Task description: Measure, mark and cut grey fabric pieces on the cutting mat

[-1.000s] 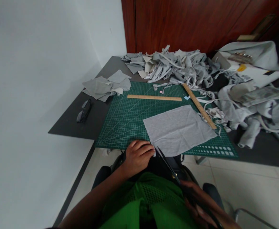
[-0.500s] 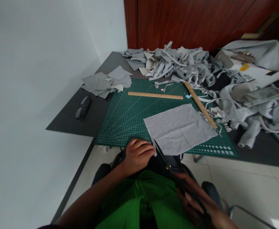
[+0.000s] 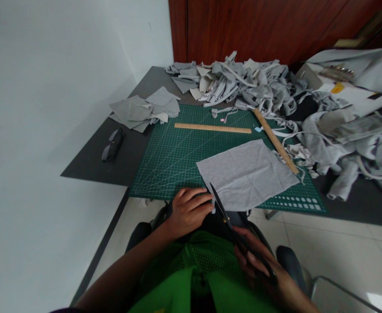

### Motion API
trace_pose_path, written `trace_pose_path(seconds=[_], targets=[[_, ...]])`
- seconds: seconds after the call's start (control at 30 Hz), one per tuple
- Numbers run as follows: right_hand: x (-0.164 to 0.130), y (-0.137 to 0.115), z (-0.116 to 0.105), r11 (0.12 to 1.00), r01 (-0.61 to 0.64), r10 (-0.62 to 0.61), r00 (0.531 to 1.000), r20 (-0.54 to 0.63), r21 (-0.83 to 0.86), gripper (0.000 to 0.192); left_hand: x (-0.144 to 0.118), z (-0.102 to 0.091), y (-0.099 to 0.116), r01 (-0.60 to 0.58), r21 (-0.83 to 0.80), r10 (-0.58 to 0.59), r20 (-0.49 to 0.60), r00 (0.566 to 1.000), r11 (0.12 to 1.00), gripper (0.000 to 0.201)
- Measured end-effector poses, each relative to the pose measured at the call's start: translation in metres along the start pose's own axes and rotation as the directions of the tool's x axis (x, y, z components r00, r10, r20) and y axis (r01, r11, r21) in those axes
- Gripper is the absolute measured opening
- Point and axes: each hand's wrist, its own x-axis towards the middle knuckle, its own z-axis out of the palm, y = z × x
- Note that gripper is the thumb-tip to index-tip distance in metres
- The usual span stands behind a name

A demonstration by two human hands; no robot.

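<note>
Right hand (image 3: 259, 265) closed around the handles of dark scissors (image 3: 225, 213), blades parted at the near-left corner of a grey fabric sheet (image 3: 246, 174) lying on the green cutting mat (image 3: 174, 165). Left hand (image 3: 189, 211), fingers curled, pinches that corner at the mat's 6 o'clock edge. Two wooden rulers (image 3: 212, 128) lie toward 12 o'clock, fabric scraps (image 3: 243, 87) beyond on the tabletop (image 3: 119, 165)

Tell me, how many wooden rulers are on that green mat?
2: one wooden ruler lies flat across the mat's far side; the other runs diagonally along its right edge. Fabric scraps may hide more.
</note>
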Motion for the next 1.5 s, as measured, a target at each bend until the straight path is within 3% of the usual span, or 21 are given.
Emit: trace_pose_path(seconds=[0.33, 0.53, 0.9, 1.5], targets=[[0.003, -0.003, 0.003, 0.997, 0.004, -0.005, 1.000, 0.009, 0.081, 0.062, -0.002, 0.004, -0.005, -0.059, -0.003, 0.059, 0.018, 0.998, 0.998, 0.013], [0.002, 0.001, 0.001, 0.999, -0.010, 0.009, 1.000, 0.026, 0.037, 0.058, -0.003, 0.004, -0.004, -0.054, 0.004, 0.054, 0.008, 0.998, 0.999, 0.015], [-0.001, -0.007, 0.008, 0.994, -0.105, 0.107, 0.992, -0.067, 0.034, 0.065, -0.003, 0.003, -0.003, -0.044, -0.005, 0.044, 0.001, 0.999, 0.999, 0.014], [-0.005, -0.008, 0.012, 0.990, -0.141, 0.143, 0.984, -0.108, 0.030, 0.070, -0.001, 0.001, -0.003, -0.058, -0.016, 0.059, 0.016, 0.998, 0.998, 0.015]])
